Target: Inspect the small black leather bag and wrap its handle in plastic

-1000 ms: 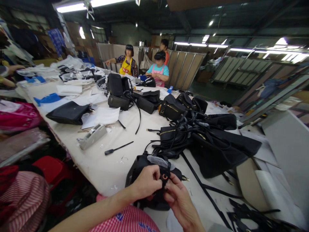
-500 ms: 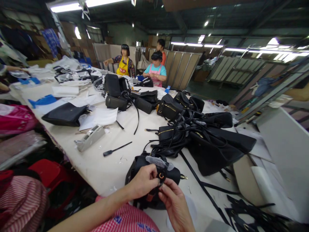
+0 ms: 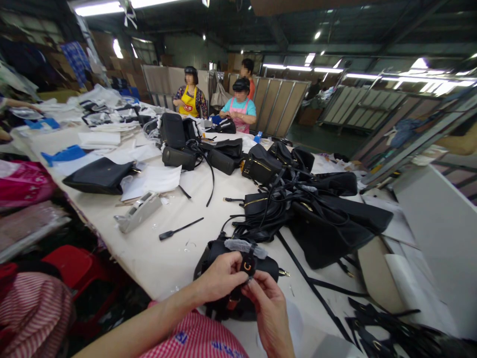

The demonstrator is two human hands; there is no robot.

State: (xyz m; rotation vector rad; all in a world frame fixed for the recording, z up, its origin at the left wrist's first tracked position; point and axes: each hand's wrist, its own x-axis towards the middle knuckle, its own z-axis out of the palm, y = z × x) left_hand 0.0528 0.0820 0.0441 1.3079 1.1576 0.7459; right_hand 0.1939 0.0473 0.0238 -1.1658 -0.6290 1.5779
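We hold a small black handbag (image 3: 223,258) at the near edge of the long work table (image 3: 164,253). Our left hand (image 3: 219,277) pinches a black strap tab with a gold ring (image 3: 247,266) on the bag's front, and our right hand (image 3: 269,308) meets it from below, fingertips closed on the same tab, so both hands are together. Clear plastic wrap (image 3: 244,246) lies over the bag's top. Beyond the bag sits a heap of black bags and straps (image 3: 309,209). Left of the bag lie a black-handled tool (image 3: 179,229) and a grey tape dispenser (image 3: 137,211).
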